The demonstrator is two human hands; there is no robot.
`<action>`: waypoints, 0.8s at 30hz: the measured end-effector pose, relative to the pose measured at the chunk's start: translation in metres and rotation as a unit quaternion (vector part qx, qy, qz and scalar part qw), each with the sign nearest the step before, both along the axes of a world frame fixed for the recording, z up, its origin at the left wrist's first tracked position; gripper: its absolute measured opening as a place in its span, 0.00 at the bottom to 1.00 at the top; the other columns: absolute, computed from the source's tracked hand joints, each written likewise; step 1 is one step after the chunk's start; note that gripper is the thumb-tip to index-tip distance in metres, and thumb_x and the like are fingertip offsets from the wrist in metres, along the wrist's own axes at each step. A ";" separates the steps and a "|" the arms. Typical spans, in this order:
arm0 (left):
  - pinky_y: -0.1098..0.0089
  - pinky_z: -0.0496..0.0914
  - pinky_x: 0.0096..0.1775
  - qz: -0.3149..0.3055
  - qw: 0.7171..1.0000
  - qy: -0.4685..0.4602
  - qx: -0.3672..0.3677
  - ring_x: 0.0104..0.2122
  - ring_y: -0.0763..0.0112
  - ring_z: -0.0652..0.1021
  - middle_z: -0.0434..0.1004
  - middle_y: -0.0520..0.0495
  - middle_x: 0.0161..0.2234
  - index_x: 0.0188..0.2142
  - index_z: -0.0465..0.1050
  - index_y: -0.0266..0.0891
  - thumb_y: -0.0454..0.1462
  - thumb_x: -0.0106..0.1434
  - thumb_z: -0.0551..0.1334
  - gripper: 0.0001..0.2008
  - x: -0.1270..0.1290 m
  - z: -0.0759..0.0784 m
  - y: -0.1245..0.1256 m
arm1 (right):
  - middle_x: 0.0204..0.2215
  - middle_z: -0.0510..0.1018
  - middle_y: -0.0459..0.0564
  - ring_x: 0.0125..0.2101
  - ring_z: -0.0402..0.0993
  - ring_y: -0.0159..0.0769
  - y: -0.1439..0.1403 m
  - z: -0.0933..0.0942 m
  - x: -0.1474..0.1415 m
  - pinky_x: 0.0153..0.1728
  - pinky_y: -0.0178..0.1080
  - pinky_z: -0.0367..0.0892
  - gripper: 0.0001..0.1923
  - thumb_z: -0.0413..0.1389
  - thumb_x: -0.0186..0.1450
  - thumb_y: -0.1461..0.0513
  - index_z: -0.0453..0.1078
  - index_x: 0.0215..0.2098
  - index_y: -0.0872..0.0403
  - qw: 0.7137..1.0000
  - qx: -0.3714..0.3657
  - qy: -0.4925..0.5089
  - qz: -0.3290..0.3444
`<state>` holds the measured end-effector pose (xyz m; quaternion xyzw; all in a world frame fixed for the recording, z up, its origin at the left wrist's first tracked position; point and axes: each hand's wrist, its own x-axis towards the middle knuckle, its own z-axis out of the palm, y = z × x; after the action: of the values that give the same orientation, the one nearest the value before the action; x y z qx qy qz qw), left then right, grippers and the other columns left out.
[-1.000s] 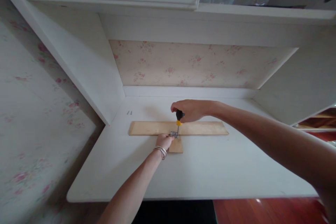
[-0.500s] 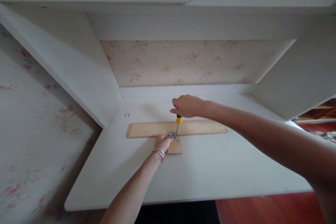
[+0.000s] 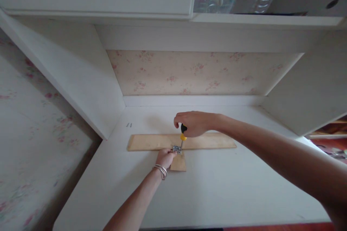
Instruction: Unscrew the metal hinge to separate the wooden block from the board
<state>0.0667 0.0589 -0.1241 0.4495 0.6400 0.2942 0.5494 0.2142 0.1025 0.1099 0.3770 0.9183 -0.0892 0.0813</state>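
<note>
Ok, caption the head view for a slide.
Right hand drives screwdriver into hinge; left hand steadies it.

Two bare forearms without sleeves, thin silver bangles (image 3: 160,170) stacked round the left wrist, right wrist unadorned

Bare desk (image 3: 217,195) around; side panels (image 3: 89,90) hem in.
</note>
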 end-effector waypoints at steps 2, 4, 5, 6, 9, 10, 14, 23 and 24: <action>0.73 0.63 0.27 -0.008 1.000 -0.005 0.004 0.25 0.70 0.73 0.73 0.50 0.20 0.24 0.77 0.35 0.43 0.48 0.67 0.12 0.000 0.000 0.000 | 0.45 0.74 0.51 0.37 0.72 0.40 -0.001 0.000 0.001 0.29 0.36 0.61 0.19 0.56 0.54 0.58 0.66 0.45 0.49 1.000 -0.003 -0.001 -0.016; 0.73 0.63 0.27 -0.006 1.000 -0.001 0.007 0.25 0.70 0.73 0.73 0.50 0.20 0.24 0.77 0.35 0.44 0.48 0.67 0.12 0.001 0.000 0.000 | 0.41 0.75 0.54 0.37 0.73 0.44 -0.003 -0.001 0.001 0.29 0.39 0.62 0.18 0.51 0.60 0.52 0.66 0.45 0.51 0.997 0.032 -0.017 -0.074; 0.74 0.63 0.27 -0.004 1.000 0.000 0.007 0.25 0.70 0.73 0.73 0.50 0.20 0.24 0.77 0.35 0.44 0.48 0.67 0.12 0.001 0.000 0.000 | 0.39 0.75 0.56 0.37 0.73 0.46 -0.004 -0.001 0.001 0.30 0.40 0.62 0.17 0.48 0.62 0.52 0.66 0.44 0.52 0.994 0.051 -0.023 -0.093; 0.74 0.62 0.26 -0.002 1.000 0.000 0.004 0.24 0.71 0.72 0.73 0.50 0.20 0.24 0.76 0.35 0.44 0.48 0.67 0.13 0.001 0.000 0.000 | 0.39 0.75 0.56 0.37 0.73 0.46 -0.004 -0.001 0.002 0.31 0.41 0.62 0.16 0.46 0.64 0.53 0.66 0.43 0.53 0.993 0.065 -0.023 -0.096; 0.73 0.63 0.26 -0.002 1.000 -0.002 -0.010 0.24 0.70 0.73 0.73 0.50 0.20 0.24 0.76 0.35 0.45 0.48 0.67 0.13 0.002 0.000 0.000 | 0.43 0.73 0.53 0.35 0.73 0.40 -0.005 0.000 0.005 0.30 0.38 0.62 0.14 0.52 0.58 0.60 0.65 0.43 0.52 0.999 0.042 0.007 -0.022; 0.73 0.63 0.26 -0.002 1.000 -0.001 -0.013 0.24 0.70 0.73 0.73 0.50 0.20 0.24 0.76 0.35 0.45 0.47 0.67 0.14 0.002 0.000 0.000 | 0.45 0.72 0.52 0.34 0.73 0.38 -0.005 0.001 0.006 0.30 0.37 0.63 0.18 0.55 0.55 0.61 0.65 0.44 0.51 1.000 0.023 0.019 0.005; 0.73 0.64 0.27 -0.002 1.000 0.002 -0.013 0.25 0.69 0.74 0.73 0.50 0.20 0.23 0.75 0.35 0.45 0.47 0.68 0.14 0.004 -0.001 0.001 | 0.46 0.71 0.54 0.35 0.73 0.42 -0.004 -0.002 0.007 0.30 0.40 0.65 0.22 0.55 0.56 0.51 0.64 0.46 0.51 0.999 0.032 0.034 -0.028; 0.73 0.66 0.26 -0.001 1.000 -0.016 -0.014 0.24 0.69 0.75 0.74 0.49 0.20 0.25 0.75 0.35 0.45 0.47 0.68 0.14 0.005 -0.003 0.001 | 0.46 0.71 0.55 0.37 0.73 0.41 -0.004 0.003 0.013 0.35 0.40 0.66 0.18 0.55 0.57 0.59 0.64 0.46 0.53 0.997 0.059 0.043 -0.003; 0.73 0.66 0.26 0.003 1.000 -0.022 -0.012 0.24 0.69 0.75 0.74 0.49 0.20 0.25 0.75 0.35 0.45 0.46 0.68 0.14 0.005 -0.003 0.001 | 0.47 0.69 0.55 0.38 0.73 0.40 -0.003 0.004 0.014 0.36 0.38 0.66 0.22 0.58 0.54 0.58 0.64 0.47 0.53 0.997 0.040 0.068 0.020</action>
<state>0.0717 0.0595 -0.1272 0.4342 0.6326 0.2983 0.5678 0.2285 0.0993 0.1135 0.3549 0.9318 -0.0761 0.0050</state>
